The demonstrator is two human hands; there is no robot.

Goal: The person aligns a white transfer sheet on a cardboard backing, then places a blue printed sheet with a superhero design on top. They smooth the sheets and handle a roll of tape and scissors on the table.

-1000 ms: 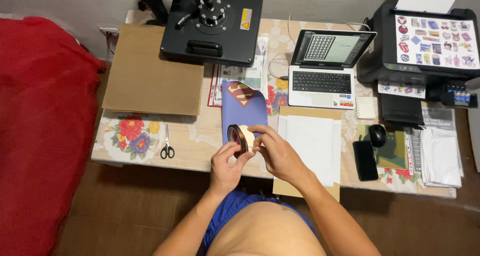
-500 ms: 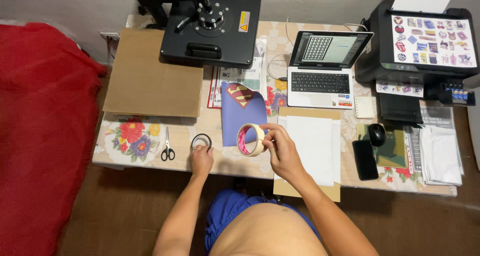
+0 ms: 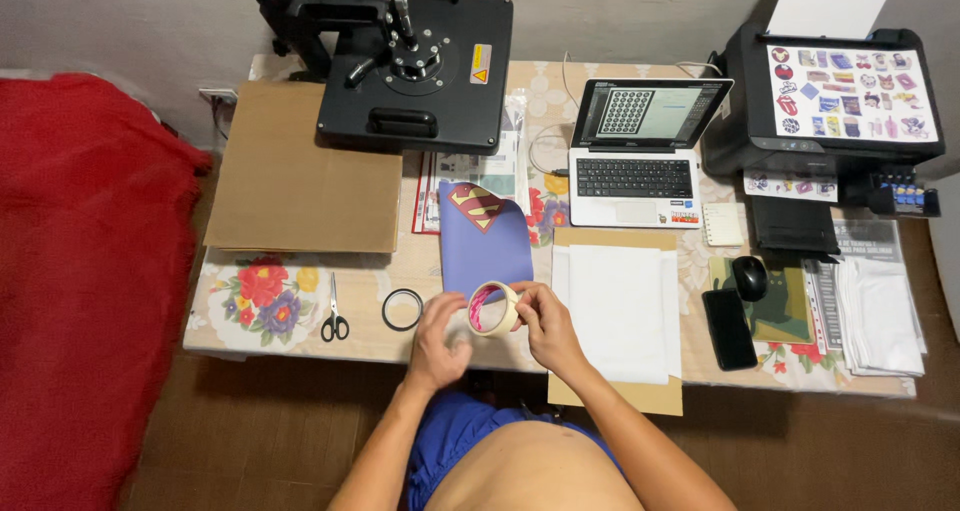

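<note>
Gripping the cream roll of masking tape point(image 3: 493, 308) upright between both hands, right hand point(image 3: 545, 323) pinches its rim while left hand point(image 3: 441, 339) closes beside it, above the purple sheet's point(image 3: 487, 241) near edge

Both bare forearms rise from the bottom of the view and converge toward the near edge of the desk point(image 3: 300, 346), about midway along it. The left hand point(image 3: 440, 339) lies just over that edge, palm down, fingers curled loosely and knuckles up, its fingertips reaching toward the right hand. The right hand point(image 3: 545, 323) sits slightly farther in, wrist bent, thumb and fingers closed in a pinch around the rim of a cream-coloured ring-shaped roll of tape point(image 3: 492, 308). The two hands are nearly touching, the elbows spread wide apart below.
</note>
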